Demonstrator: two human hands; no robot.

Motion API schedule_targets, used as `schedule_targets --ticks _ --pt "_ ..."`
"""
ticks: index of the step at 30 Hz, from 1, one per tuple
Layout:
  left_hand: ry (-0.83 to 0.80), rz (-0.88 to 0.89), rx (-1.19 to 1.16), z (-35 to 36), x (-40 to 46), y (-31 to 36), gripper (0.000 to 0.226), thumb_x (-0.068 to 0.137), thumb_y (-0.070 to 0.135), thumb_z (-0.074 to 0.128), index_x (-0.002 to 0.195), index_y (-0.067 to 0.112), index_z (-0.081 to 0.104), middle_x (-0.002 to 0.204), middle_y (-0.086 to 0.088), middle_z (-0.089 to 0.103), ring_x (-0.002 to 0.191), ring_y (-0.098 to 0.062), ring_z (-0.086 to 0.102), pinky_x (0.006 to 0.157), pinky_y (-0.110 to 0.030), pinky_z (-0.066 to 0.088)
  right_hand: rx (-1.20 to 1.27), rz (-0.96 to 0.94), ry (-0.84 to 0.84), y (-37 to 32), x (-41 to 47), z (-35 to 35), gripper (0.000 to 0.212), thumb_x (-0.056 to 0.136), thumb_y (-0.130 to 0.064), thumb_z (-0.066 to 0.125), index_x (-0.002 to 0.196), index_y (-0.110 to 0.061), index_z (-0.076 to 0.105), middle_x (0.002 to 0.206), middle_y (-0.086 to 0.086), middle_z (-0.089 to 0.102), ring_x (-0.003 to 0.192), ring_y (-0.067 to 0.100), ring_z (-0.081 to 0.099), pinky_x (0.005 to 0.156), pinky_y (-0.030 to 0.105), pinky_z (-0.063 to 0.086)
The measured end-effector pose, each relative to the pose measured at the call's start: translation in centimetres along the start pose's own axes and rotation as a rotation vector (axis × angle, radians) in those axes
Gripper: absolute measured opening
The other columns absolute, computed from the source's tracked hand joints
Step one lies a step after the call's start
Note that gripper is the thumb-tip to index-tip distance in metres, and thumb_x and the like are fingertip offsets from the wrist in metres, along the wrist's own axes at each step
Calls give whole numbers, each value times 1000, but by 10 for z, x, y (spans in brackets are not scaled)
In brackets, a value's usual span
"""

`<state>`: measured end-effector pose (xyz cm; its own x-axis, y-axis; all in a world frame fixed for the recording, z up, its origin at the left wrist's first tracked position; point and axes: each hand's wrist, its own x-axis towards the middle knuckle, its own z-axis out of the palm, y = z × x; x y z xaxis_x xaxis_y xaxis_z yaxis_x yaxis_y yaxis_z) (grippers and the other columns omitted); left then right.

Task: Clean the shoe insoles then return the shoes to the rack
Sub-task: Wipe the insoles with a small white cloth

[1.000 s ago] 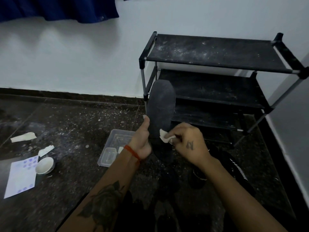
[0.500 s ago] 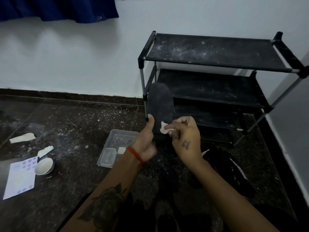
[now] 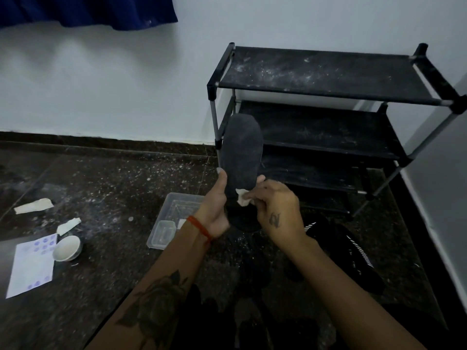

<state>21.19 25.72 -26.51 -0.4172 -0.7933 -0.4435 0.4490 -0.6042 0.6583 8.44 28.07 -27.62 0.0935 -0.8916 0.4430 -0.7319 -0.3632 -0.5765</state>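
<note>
A dark grey insole (image 3: 241, 152) stands upright in front of me, held near its lower end by my left hand (image 3: 214, 205), thumb on its left edge. My right hand (image 3: 276, 209) pinches a small white wipe (image 3: 243, 198) against the insole's lower middle. A black shoe with white stripes (image 3: 346, 251) lies on the floor to the right, below my right wrist. The black three-shelf shoe rack (image 3: 328, 79) stands behind the insole against the white wall; its shelves are dusty and hold no shoes that I can see.
A clear plastic container (image 3: 171, 218) sits on the dark speckled floor just left of my left hand. Further left are a small white bowl (image 3: 67, 247), a printed paper sheet (image 3: 31, 266) and two crumpled white scraps (image 3: 34, 205). A blue curtain (image 3: 88, 8) hangs top left.
The insole and both hands have shifted slightly, and my right hand has moved the wipe up along the insole's lower part, then back down a little.
</note>
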Motion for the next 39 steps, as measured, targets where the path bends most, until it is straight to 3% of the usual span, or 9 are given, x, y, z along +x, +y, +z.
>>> schedule_targets --ticks 5,10,14,19,23,28,33,36,39 --pt "3 2 -42 -3 0 1 76 92 64 16 109 6 63 115 -8 67 108 -17 60 100 -29 44 264 -87 -167 -22 -7 0 26 79 -17 49 77 -9 74 79 4 67 74 7 58 75 6 42" --pt "-13 3 -78 -4 1 1 79 92 65 13 119 6 58 119 -6 66 106 -18 63 92 -32 51 66 -105 -216 0 -3 -11 28 67 11 65 77 -14 75 80 2 69 77 18 63 70 23 50" --pt "20 12 -11 -2 3 -2 82 92 64 12 105 8 70 112 -5 69 100 -15 66 87 -26 54 90 -9 -40 -7 -5 0 24 72 8 62 82 -10 74 83 4 68 78 14 62 75 15 47" --pt "36 5 -28 -9 5 -3 78 92 64 15 103 11 71 110 -7 70 116 -23 55 106 -35 40 309 -77 -195 -18 -9 5 20 75 5 60 79 -10 73 84 2 67 79 4 59 77 7 44" --pt "28 31 -102 -12 4 2 76 92 65 14 120 11 59 110 -6 71 96 -20 69 84 -34 55 152 -172 -295 -1 -5 -7 24 72 4 61 75 -15 74 82 -1 68 77 10 58 71 14 42" --pt "-2 -5 -72 -6 6 -1 90 90 67 10 92 6 76 102 -7 73 90 -17 71 80 -30 57 122 -30 -98 -3 -7 2 30 71 10 57 82 -13 74 83 4 68 77 17 61 73 21 48" --pt "10 -18 -128 -9 5 0 79 90 68 14 116 10 60 114 -6 68 103 -31 64 92 -41 50 327 -85 -229 -16 -12 0 26 73 9 58 80 -11 73 86 2 68 82 7 61 79 15 47" --pt "-9 11 -176 -13 5 2 75 90 68 14 129 16 50 117 -2 68 95 -33 68 85 -47 52 209 -250 -340 -12 -14 -11 29 70 9 55 74 -13 73 82 0 68 79 14 60 74 25 47" --pt "5 24 -167 -13 3 4 75 92 65 13 132 13 48 113 -3 68 92 -28 70 79 -42 57 23 -256 -256 -2 -13 -15 25 68 -1 53 73 -15 74 80 -1 66 80 17 59 70 25 49"
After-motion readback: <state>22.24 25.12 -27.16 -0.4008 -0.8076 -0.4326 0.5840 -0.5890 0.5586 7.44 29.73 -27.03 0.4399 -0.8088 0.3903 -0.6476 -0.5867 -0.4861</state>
